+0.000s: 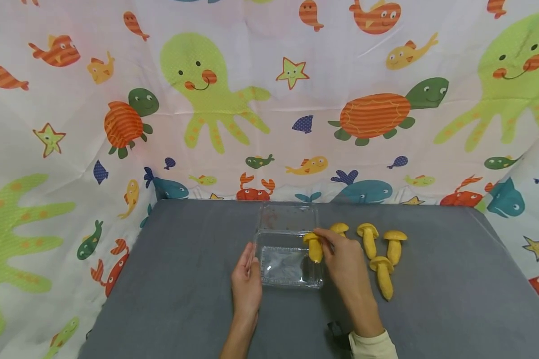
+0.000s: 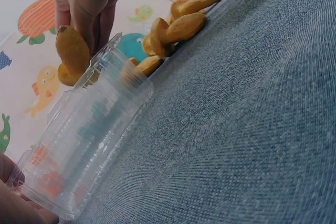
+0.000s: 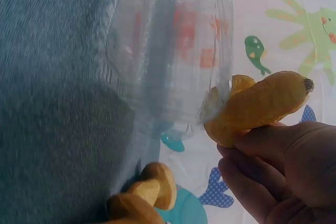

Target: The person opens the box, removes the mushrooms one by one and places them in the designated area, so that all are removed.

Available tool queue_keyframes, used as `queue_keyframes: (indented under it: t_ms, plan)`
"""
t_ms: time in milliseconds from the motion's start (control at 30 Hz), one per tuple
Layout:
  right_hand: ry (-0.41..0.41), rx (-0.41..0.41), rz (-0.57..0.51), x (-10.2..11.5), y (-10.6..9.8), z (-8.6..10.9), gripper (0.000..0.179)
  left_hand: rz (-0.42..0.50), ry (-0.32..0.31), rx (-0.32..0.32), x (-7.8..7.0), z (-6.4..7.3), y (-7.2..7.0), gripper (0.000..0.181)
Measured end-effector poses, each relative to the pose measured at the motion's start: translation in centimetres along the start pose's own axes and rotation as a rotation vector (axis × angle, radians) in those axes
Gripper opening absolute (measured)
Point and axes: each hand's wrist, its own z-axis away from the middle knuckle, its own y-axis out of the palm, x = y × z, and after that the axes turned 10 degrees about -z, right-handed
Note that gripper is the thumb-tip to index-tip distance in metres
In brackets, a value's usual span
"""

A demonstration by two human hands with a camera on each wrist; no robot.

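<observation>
My left hand [image 1: 246,286] grips the left side of a clear plastic box [image 1: 292,285], its thumb over the rim. The hinged lid [image 1: 287,218] lies folded back behind the box. Over the box's right rim, my right hand [image 1: 348,264] pinches a yellow mushroom [image 1: 315,251] by its cap, fingertips on the cap's edge. In the right wrist view the stem of that mushroom [image 3: 270,99] points up and away from the box wall. Inside the box no mushroom shows. Right of the box lie several more yellow mushrooms [image 1: 383,284], one partly hidden behind my right hand.
The grey tabletop [image 1: 184,279] extends on both sides of the box. A white cloth [image 1: 260,114] printed with sea animals hangs behind the table and along its sides. A small black strap-like thing [image 1: 337,331] shows beside my right wrist.
</observation>
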Motion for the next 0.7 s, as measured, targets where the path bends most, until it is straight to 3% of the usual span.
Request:
queue_keyframes:
  t_ms: [333, 567, 700]
  plan:
    - [-0.019, -0.045, 0.006, -0.8, -1.8, 0.3, 0.026, 0.009, 0.006, -0.008, -0.1, 0.0, 0.3, 0.05]
    - [0.05, -0.03, 0.012, -1.4, -2.9, 0.5, 0.026, 0.003, 0.0, -0.019, -0.1, 0.1, 0.2, 0.05]
    - [0.046, -0.051, 0.059, -1.9, -3.5, 0.6, 0.027, 0.008, -0.008, -0.022, -0.1, 0.0, 0.3, 0.049]
